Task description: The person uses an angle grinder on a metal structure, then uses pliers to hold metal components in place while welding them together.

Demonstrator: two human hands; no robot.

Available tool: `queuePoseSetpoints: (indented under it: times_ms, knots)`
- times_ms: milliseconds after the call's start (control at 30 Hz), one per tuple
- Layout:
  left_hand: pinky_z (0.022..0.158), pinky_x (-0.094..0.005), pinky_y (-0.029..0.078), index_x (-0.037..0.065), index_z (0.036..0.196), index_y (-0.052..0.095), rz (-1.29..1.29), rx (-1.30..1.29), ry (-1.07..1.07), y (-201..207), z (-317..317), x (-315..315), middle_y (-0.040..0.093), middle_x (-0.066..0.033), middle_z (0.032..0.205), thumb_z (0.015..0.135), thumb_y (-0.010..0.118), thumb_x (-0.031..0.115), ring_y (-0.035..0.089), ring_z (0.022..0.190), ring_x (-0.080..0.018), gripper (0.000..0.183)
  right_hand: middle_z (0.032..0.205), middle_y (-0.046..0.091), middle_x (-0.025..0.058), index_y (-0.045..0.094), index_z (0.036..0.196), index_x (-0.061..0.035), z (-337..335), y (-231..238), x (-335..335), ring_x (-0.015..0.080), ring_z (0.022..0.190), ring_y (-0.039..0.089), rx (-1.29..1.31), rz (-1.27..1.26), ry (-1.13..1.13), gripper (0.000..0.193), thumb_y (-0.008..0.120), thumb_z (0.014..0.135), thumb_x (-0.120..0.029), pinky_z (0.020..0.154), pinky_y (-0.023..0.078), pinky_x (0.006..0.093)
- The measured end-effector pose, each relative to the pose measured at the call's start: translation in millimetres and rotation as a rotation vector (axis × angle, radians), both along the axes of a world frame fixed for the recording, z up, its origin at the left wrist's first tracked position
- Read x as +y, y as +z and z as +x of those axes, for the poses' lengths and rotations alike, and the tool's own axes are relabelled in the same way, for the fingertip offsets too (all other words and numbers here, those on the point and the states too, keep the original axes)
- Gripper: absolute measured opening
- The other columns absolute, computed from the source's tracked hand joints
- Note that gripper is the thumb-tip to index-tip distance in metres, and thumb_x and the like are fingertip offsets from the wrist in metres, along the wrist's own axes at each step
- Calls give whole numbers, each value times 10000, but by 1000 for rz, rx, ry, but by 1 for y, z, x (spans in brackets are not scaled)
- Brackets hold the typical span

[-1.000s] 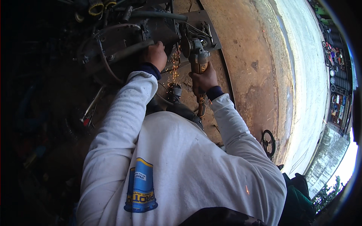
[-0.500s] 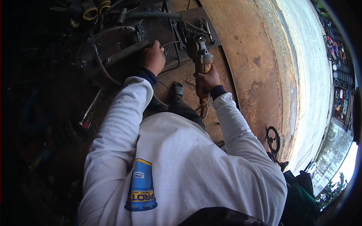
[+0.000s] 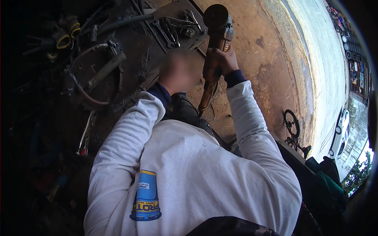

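Since a second ago, when sparks were streaming, the angle grinder (image 3: pixel 217 40) is sitting farther off toward one o'clock, its round disc showing nearly face-on against the brown floor (image 3: pixel 260 78), beyond the edge of the table (image 3: pixel 173 8). The right hand (image 3: pixel 225 61) is holding it, its grip wrapping around the body. The left hand (image 3: pixel 179 70) is hovering toward twelve o'clock, now standing apart from the end of the grey pipe (image 3: pixel 108 70) that it was meeting earlier; a blur is covering it, so I cannot tell whether its grip is spread or pressed together.

The pipe is lying toward ten o'clock, with a curved metal band (image 3: pixel 92 100) arching around it and crowding that part of the table. An open-ended wrench (image 3: pixel 163 33) is lying between eleven and twelve, just past the left hand. Yellow-cuffed gloves (image 3: pixel 62 40) are resting toward ten, farther out. A bicycle (image 3: pixel 285 121) is standing toward three, with a white car (image 3: pixel 341 131) sitting beyond it.
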State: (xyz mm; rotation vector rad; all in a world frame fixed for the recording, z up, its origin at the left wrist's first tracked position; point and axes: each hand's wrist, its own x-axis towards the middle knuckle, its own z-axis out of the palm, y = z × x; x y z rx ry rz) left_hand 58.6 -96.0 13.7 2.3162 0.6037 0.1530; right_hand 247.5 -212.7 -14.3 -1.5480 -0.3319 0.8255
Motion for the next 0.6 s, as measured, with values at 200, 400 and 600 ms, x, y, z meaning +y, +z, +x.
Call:
queuePoseSetpoints:
  times_ms: [200, 400, 600]
  knots:
    - [976, -365, 444, -29, 1244, 597, -640, 151, 12, -45, 4, -8, 582, -207, 1282, 785, 702, 618, 582, 1158, -291, 800, 930, 649, 94, 557, 1097, -10, 4, -14, 11, 212, 811, 660, 251, 233, -52, 337, 685, 812, -135, 738, 552, 346]
    - [928, -284, 424, 11, 1162, 649, -1130, 207, -33, -42, -5, 2, 657, -47, 1079, 876, 629, 566, 568, 1021, -125, 626, 945, 654, 137, 567, 1089, -5, 1, -15, 21, 275, 870, 665, 436, 359, -122, 314, 654, 847, -186, 791, 556, 401]
    - [932, -269, 417, 4, 1195, 616, -1363, 342, 3, -31, -10, 6, 638, -34, 1107, 883, 629, 551, 559, 1033, -106, 630, 928, 633, 134, 530, 1093, -12, 2, -14, 26, 277, 836, 666, 521, 415, -124, 353, 677, 816, -174, 744, 565, 405]
